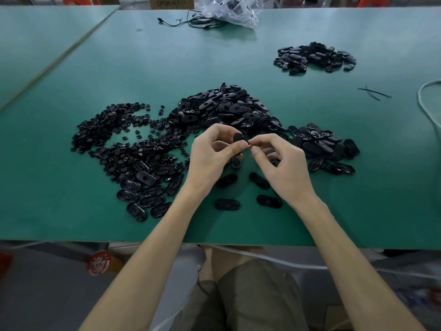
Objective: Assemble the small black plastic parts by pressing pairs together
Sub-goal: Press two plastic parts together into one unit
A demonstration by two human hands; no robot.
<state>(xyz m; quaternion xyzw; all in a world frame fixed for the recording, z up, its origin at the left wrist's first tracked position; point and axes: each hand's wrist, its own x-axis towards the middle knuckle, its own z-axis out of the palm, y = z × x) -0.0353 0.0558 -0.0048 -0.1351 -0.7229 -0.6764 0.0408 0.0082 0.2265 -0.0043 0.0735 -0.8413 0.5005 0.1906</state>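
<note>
On the table, the heap of round parts lies left, the heap of oval parts just right of it, a smaller heap farther right, and another heap far right. My left hand and right hand meet in the near middle around one oval part, above four loose ovals. A plastic bag sits at the far edge.

Held oval: black, flat, raised over the table, pinched by left hand and right hand; disc heap: small round pieces, spread at left; oval heap: piled at centre; right heap: ovals, just beside it; far heap: well apart, back right; loose ovals: flat, singly, near the wrists.
</note>
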